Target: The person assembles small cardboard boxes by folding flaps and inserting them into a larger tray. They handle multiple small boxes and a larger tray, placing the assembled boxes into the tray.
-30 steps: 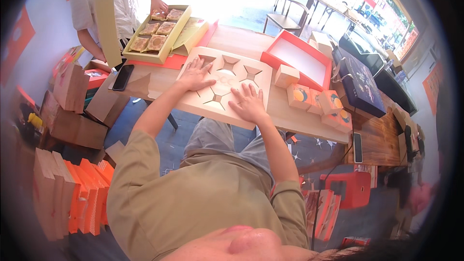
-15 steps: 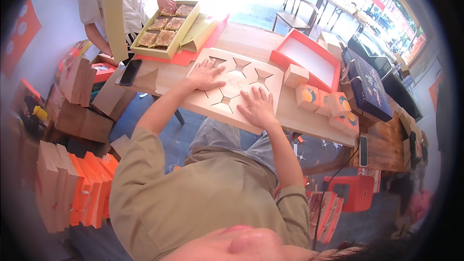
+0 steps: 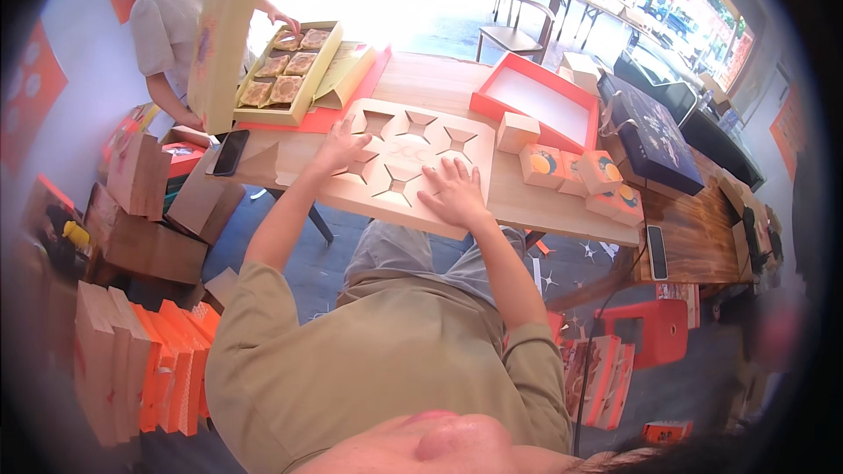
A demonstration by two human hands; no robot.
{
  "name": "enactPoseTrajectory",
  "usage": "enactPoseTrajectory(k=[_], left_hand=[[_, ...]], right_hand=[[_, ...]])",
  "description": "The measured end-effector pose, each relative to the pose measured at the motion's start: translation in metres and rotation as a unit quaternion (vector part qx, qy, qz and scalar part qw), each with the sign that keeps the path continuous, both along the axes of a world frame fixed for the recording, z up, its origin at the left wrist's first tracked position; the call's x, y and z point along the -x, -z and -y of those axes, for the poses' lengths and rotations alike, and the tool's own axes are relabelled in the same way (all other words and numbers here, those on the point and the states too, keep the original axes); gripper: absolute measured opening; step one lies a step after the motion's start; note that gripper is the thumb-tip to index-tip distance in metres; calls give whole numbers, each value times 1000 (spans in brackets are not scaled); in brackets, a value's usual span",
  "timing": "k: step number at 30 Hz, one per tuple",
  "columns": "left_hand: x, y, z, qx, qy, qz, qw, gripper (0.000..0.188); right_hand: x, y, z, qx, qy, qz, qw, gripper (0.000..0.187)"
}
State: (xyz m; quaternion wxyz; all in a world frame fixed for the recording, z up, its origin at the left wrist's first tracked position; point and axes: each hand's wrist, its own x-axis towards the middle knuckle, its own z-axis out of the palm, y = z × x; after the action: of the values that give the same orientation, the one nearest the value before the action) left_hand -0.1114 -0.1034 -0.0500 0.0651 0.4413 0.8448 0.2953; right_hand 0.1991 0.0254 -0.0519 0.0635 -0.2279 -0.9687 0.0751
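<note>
A cream box insert [image 3: 408,156] with several cut-out openings and folded flaps lies flat before me on the table. My left hand [image 3: 340,151] rests on its left edge, fingers spread and partly covering an opening. On the right part of the insert lies my right hand [image 3: 457,195], palm down, fingers apart. Neither hand grips anything. To the right stands a red-rimmed shallow box [image 3: 479,105] with a pale inside. Near it are a plain small carton [image 3: 518,133] and several small printed orange cartons [image 3: 540,167].
At the far left, a person touches wrapped pastries [image 3: 287,89] inside a yellow box [image 3: 327,61], beside an upright yellow lid [image 3: 224,53]. A phone [image 3: 231,153] lies at the left edge. A dark blue gift box [image 3: 654,140] stands right; a red stool [image 3: 650,333] is below.
The view has shifted slightly. My left hand has slid left on the insert, showing more of an opening. My right hand stays on it. The yellow lid has tilted to the right at its top.
</note>
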Motion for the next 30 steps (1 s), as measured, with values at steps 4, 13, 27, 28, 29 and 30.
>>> enactPoseTrajectory(k=[4, 13, 27, 28, 29, 30], left_hand=[[30, 14, 2, -155, -43, 143, 977, 75], [50, 10, 42, -248, -3, 369, 896, 33], [-59, -45, 159, -385, 157, 165, 895, 25], [-67, -41, 163, -373, 160, 128, 905, 24], [-76, -38, 167, -360, 163, 91, 914, 24], [-83, -36, 169, -347, 165, 53, 922, 23]], right_hand=[[-7, -1, 1, 12, -11, -25, 1000, 70], [-25, -2, -2, 77, -63, -123, 987, 73], [-32, -150, 43, -119, -110, -407, 899, 75], [-33, -166, 50, -52, -122, -371, 919, 71], [-34, -181, 55, 15, -133, -333, 933, 67], [-34, -187, 58, 82, -144, -294, 941, 63]])
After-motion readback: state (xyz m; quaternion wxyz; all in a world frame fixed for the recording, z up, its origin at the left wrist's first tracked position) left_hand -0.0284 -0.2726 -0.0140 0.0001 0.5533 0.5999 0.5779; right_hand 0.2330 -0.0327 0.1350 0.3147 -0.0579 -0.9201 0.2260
